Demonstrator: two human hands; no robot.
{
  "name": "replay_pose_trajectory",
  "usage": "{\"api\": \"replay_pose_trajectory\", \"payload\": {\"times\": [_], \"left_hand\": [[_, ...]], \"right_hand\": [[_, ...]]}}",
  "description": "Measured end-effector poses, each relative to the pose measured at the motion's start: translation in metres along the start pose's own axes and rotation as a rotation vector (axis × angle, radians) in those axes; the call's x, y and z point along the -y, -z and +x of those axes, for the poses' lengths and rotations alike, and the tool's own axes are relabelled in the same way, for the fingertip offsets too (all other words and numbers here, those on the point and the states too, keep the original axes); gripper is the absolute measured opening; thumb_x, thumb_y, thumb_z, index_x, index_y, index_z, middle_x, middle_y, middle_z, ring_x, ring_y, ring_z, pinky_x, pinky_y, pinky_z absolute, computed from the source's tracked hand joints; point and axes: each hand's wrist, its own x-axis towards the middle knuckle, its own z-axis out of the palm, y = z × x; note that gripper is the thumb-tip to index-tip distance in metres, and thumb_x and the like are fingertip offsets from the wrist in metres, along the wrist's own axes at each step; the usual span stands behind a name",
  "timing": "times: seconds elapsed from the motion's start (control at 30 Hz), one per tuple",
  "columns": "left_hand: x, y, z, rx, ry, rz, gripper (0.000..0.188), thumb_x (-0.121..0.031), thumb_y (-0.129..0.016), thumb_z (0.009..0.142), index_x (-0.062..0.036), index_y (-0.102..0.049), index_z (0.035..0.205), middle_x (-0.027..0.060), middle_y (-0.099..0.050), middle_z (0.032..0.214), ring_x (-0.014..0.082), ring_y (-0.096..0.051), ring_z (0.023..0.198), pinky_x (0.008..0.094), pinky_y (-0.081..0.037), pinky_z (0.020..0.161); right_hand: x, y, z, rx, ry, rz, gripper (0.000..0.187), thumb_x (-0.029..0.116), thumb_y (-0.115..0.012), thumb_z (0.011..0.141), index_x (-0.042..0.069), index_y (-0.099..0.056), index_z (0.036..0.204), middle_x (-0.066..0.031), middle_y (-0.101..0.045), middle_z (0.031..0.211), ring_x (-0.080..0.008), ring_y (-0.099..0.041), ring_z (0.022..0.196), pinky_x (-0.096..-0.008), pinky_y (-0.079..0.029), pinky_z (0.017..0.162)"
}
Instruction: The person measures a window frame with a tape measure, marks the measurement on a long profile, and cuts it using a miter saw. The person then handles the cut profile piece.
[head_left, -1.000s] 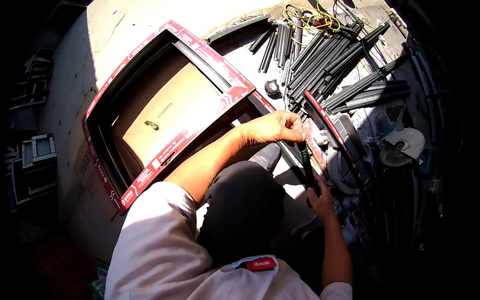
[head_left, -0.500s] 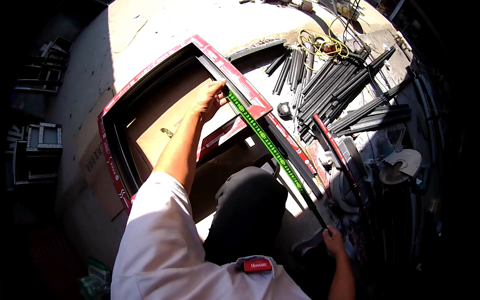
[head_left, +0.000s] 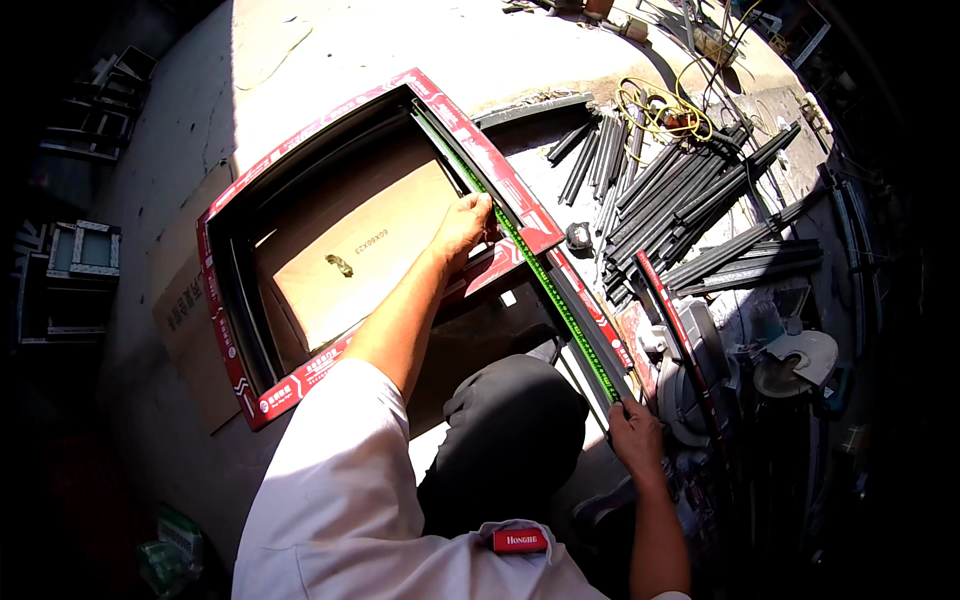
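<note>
A long green measuring tape with dark scale marks runs along the right side of a rectangular frame covered in red film, with black inner edges. Its far end lies inside the frame near the top corner; the near end comes down to my right hand, whose fingers are closed round it. My left hand pinches the tape partway along, close to the frame's right bar. Whether a tape case sits in my right hand is hidden. Inside the frame shows brown cardboard.
Many black profile bars lie piled at the right, with a yellow cable behind them. A cutting saw with a round disc stands at right. Small white-edged frames are at the far left. My knee is below the frame.
The tape has slid up and away, its far end now reaching the frame's far corner. My left hand has moved right and nearer; my right hand has come up and left.
</note>
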Motion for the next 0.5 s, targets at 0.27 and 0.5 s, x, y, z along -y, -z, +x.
{"api": "replay_pose_trajectory", "payload": {"times": [0.27, 0.5], "left_hand": [[0.007, -0.003, 0.020, -0.003, 0.087, -0.097, 0.026, -0.034, -0.054, 0.110, -0.0117, -0.066, 0.103, -0.0003, -0.070, 0.091, 0.0109, -0.062, 0.074, 0.0307, -0.052, 0.071], [0.006, -0.009, 0.025, -0.029, 0.091, -0.131, 0.027, -0.038, -0.055, 0.110, -0.0134, -0.065, 0.104, -0.0017, -0.069, 0.092, 0.0110, -0.063, 0.075, 0.0318, -0.055, 0.074]], "right_hand": [[0.047, -0.013, 0.037, -0.034, 0.015, -0.138, 0.033, 0.034, -0.054, 0.095, 0.005, -0.069, 0.092, -0.0274, -0.070, 0.093, -0.0499, -0.066, 0.089, -0.0565, -0.050, 0.078], [0.089, -0.004, 0.047, -0.079, 0.080, -0.073, 0.031, 0.032, -0.055, 0.095, 0.006, -0.067, 0.085, -0.0292, -0.068, 0.084, -0.0526, -0.065, 0.085, -0.0597, -0.050, 0.073]]}}
